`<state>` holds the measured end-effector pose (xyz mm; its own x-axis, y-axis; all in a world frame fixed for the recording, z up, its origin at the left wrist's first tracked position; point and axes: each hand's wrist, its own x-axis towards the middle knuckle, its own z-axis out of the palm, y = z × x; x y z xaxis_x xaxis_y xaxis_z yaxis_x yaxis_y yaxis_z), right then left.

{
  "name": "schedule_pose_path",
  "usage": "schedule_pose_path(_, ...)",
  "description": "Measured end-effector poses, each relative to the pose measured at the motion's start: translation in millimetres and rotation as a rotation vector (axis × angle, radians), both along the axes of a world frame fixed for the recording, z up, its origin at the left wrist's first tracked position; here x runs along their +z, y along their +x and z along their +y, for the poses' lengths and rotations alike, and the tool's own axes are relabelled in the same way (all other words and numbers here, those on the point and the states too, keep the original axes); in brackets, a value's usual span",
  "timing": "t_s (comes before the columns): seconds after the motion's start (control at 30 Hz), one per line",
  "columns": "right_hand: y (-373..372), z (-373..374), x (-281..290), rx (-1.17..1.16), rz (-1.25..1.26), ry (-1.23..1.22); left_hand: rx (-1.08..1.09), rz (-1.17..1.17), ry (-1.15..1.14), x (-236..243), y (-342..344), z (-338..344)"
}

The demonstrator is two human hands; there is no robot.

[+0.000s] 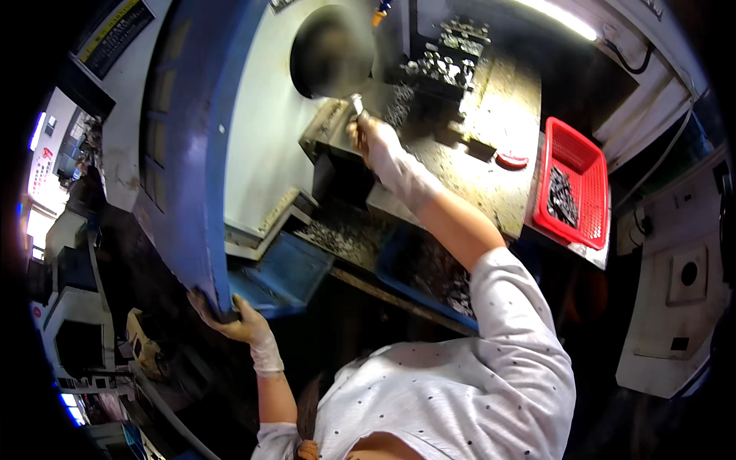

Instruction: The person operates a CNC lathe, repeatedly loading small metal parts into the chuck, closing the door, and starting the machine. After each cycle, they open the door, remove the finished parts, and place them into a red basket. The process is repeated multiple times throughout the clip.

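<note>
My left hand (244, 325), in a thin pale glove, is wrapped round the lower edge of the blue machine door (201, 153). Gloved as well, my right hand (377, 139) reaches into the machine with its fingers closed on a small shiny metal part (357, 104). That part is just below the round, dark chuck (331, 52), which looks blurred. Beyond the hand stands a dark tool block (445, 65) with bright metal fittings. An orange-tipped nozzle (379, 15) hangs beside the chuck.
On the right, a red plastic basket (594, 195) holds several small dark metal pieces (562, 198). A red round object (512, 160) lies on the chip-strewn machine bed (502, 115). Below are a blue tray (287, 268) and metal chips (337, 234). A lamp (563, 17) glows above.
</note>
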<state>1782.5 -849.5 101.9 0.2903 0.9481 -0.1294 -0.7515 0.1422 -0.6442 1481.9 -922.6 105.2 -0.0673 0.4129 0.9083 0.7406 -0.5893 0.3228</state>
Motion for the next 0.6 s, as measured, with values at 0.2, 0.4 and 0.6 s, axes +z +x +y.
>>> schedule_pose_path(0.2,4,174,-9,-0.36,0.432,-0.043,0.079,0.022,0.03,-11,-17,-10)
schedule_pose_path(0.4,24,189,-29,-0.333,0.471,0.171,0.013,0.003,0.031,-16,-11,-6)
schedule_pose_path(0.6,22,176,-33,-0.098,0.365,0.115,0.011,0.032,0.01,-15,-16,-9)
